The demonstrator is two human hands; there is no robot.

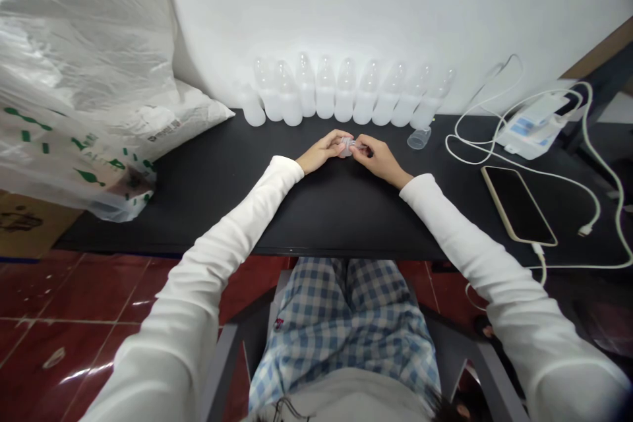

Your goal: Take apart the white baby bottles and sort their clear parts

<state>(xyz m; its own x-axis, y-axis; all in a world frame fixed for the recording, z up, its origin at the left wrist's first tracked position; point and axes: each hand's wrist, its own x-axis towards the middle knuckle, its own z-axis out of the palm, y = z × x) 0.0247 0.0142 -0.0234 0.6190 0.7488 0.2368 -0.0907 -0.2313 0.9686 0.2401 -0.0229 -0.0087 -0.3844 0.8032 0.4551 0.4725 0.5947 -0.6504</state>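
Observation:
Over the black table, my left hand (326,149) and my right hand (376,155) meet. Between their fingertips is a small translucent ridged piece (347,147), mostly covered by the fingers; its exact kind is hard to make out. Both hands are closed in a pinch on it. Behind them, along the wall, stands a row of several frosted white bottles (345,102) with clear domed covers. The bottle at the left end (252,107) shows no tall clear cover. A loose clear cover (419,138) lies on the table to the right of my right hand.
A phone (519,204) with a plugged-in cable lies at the right. Behind it are a white power strip (531,125) and looping white cables (459,145). Large plastic bags (84,33) crowd the left end of the black table (222,191). A cardboard box (34,224) is below.

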